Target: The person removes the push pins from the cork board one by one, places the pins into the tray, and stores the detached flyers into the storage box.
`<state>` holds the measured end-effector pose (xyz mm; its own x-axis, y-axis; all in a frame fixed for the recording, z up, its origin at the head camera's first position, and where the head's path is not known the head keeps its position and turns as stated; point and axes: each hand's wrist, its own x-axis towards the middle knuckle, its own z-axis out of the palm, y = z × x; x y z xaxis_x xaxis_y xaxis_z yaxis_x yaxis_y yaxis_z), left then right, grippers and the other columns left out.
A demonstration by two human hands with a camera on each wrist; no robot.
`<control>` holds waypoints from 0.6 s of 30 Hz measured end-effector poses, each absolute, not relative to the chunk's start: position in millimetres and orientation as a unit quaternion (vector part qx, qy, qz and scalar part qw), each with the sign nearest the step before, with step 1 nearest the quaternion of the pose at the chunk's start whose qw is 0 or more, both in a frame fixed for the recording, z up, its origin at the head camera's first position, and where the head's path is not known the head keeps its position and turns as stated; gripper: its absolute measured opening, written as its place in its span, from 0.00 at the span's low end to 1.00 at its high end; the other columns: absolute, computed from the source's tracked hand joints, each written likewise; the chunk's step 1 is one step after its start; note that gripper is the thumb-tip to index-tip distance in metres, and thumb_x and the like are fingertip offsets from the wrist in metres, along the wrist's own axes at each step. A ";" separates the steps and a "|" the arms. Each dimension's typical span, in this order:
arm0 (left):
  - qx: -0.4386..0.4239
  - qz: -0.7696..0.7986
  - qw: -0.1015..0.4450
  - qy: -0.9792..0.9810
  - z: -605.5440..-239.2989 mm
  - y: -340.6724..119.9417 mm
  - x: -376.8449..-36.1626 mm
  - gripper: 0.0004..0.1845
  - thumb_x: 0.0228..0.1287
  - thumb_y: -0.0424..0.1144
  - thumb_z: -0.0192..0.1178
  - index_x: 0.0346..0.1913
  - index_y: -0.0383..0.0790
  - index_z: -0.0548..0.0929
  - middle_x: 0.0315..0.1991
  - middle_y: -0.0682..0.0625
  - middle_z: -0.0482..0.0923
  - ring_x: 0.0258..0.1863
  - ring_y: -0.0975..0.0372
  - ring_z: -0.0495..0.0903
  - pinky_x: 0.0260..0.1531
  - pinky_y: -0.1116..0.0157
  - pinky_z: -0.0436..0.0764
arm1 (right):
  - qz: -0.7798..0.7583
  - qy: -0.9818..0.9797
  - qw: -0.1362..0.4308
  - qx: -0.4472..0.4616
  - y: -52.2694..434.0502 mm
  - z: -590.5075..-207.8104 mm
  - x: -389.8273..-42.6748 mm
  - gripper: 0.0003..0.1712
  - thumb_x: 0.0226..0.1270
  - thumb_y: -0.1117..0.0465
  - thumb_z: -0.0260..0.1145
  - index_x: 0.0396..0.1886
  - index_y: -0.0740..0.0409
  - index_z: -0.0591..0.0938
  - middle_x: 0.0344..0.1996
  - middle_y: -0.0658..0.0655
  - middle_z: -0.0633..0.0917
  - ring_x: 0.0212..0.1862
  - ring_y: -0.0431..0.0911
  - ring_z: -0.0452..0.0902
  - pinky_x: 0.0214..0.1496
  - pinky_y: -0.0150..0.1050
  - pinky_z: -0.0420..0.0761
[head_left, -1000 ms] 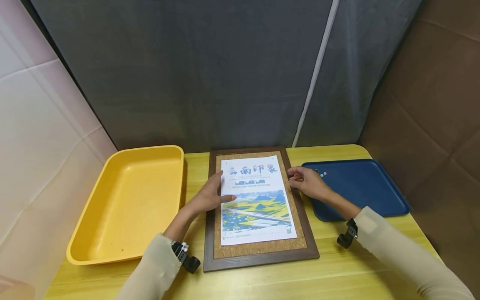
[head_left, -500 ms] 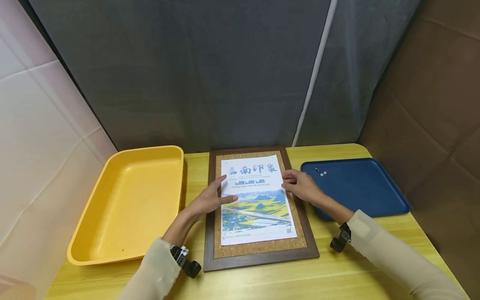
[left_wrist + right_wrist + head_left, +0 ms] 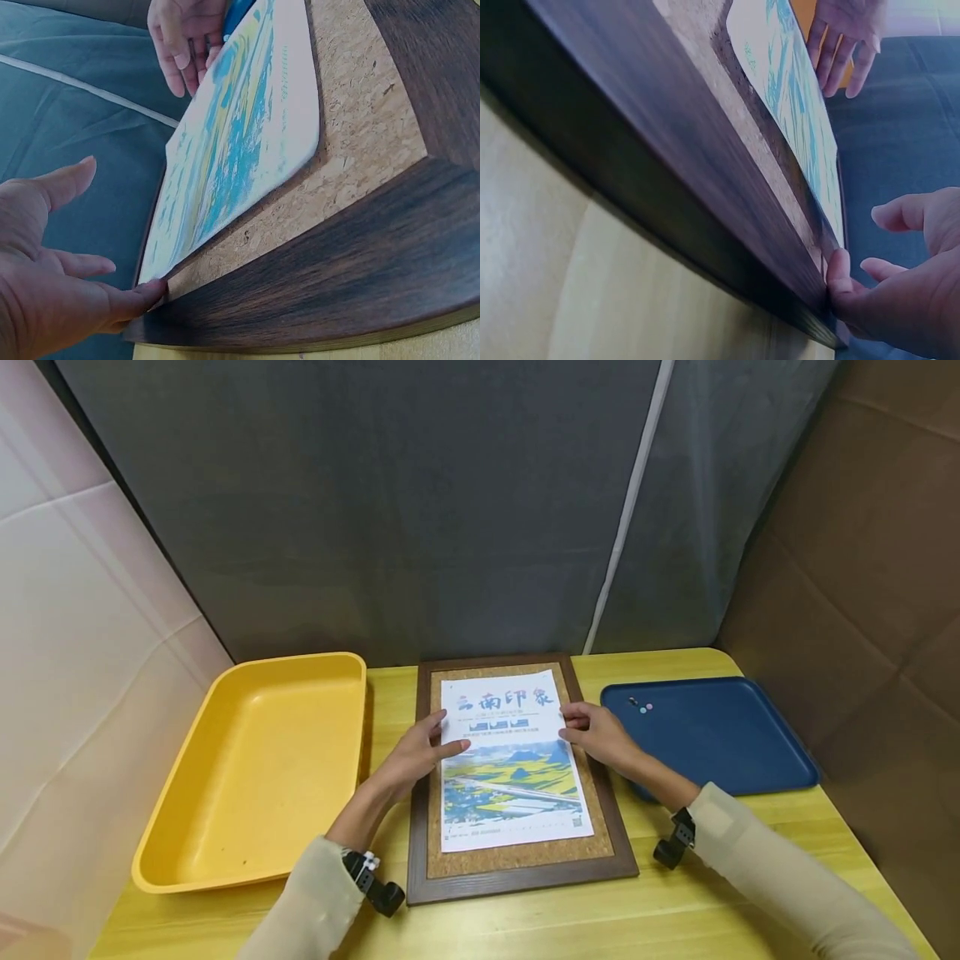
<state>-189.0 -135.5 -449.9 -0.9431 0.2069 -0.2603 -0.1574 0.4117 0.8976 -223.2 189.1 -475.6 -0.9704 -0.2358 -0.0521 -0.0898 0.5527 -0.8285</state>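
A printed poster (image 3: 517,777) with large Chinese characters and a landscape picture lies on a cork board (image 3: 525,857) with a dark brown frame (image 3: 517,887). At the poster's left edge is my left hand (image 3: 415,753), fingers extended. In the left wrist view, a fingertip (image 3: 152,289) touches the edge while the thumb stands raised. My right hand (image 3: 606,737) is at the opposite edge; in the right wrist view its fingertips (image 3: 839,271) touch the board's side near the paper, thumb apart. Neither hand grips the sheet.
A deep yellow tray (image 3: 251,777) stands left of the board. To the right lies a shallow blue tray (image 3: 720,735), with a few tiny coloured pieces (image 3: 643,707) in its far-left corner. A dark grey cloth (image 3: 375,510) hangs behind the yellow wood-grain table (image 3: 675,906).
My right hand has moved left from the frame onto the poster's right edge. My left hand has barely shifted. The poster looks to lie in nearly the same place.
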 end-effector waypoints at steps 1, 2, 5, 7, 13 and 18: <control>0.014 0.543 0.163 0.823 -450.0 -135.6 -189.3 0.48 0.75 0.42 0.68 0.85 0.32 0.51 0.83 0.30 0.51 0.82 0.38 0.53 0.77 0.41 0.60 | -0.465 0.877 0.078 -0.090 188.7 -476.4 -223.6 0.27 0.75 0.63 0.69 0.70 0.67 0.79 0.60 0.67 0.85 0.59 0.58 0.82 0.55 0.46 0.85; 0.011 0.545 0.159 0.823 -449.8 -135.5 -189.7 0.47 0.75 0.41 0.68 0.85 0.32 0.51 0.83 0.30 0.51 0.82 0.38 0.54 0.77 0.42 0.61 | -0.466 0.877 0.077 -0.088 188.2 -477.2 -224.1 0.27 0.75 0.63 0.69 0.70 0.67 0.78 0.60 0.67 0.84 0.59 0.58 0.82 0.54 0.44 0.85; 0.003 0.548 0.150 0.823 -449.3 -135.4 -190.9 0.46 0.75 0.40 0.68 0.84 0.31 0.53 0.82 0.29 0.54 0.81 0.38 0.57 0.77 0.42 0.62 | -0.472 0.875 0.074 -0.084 186.8 -478.9 -225.1 0.27 0.75 0.64 0.70 0.70 0.67 0.78 0.61 0.67 0.84 0.58 0.57 0.82 0.52 0.40 0.85; 0.001 0.551 0.149 0.821 -449.3 -135.3 -191.3 0.46 0.75 0.39 0.68 0.84 0.31 0.53 0.80 0.29 0.59 0.79 0.39 0.61 0.76 0.43 0.64 | -0.476 0.873 0.072 -0.080 185.9 -479.8 -225.9 0.27 0.74 0.65 0.70 0.70 0.66 0.79 0.61 0.67 0.84 0.56 0.56 0.81 0.51 0.39 0.83; 0.011 0.566 0.151 0.811 -450.7 -134.3 -192.4 0.43 0.74 0.36 0.68 0.83 0.30 0.56 0.76 0.31 0.66 0.73 0.41 0.69 0.73 0.43 0.70 | -0.476 0.874 0.059 -0.082 182.0 -481.5 -226.8 0.27 0.71 0.66 0.71 0.68 0.65 0.81 0.54 0.65 0.84 0.48 0.52 0.78 0.46 0.38 0.77; 0.010 0.567 0.154 0.809 -452.5 -132.9 -194.1 0.39 0.74 0.35 0.68 0.81 0.31 0.63 0.74 0.33 0.70 0.71 0.42 0.73 0.72 0.44 0.72 | -0.467 0.878 0.057 -0.092 181.9 -484.3 -226.8 0.28 0.70 0.66 0.72 0.69 0.64 0.81 0.47 0.64 0.88 0.43 0.51 0.82 0.40 0.37 0.77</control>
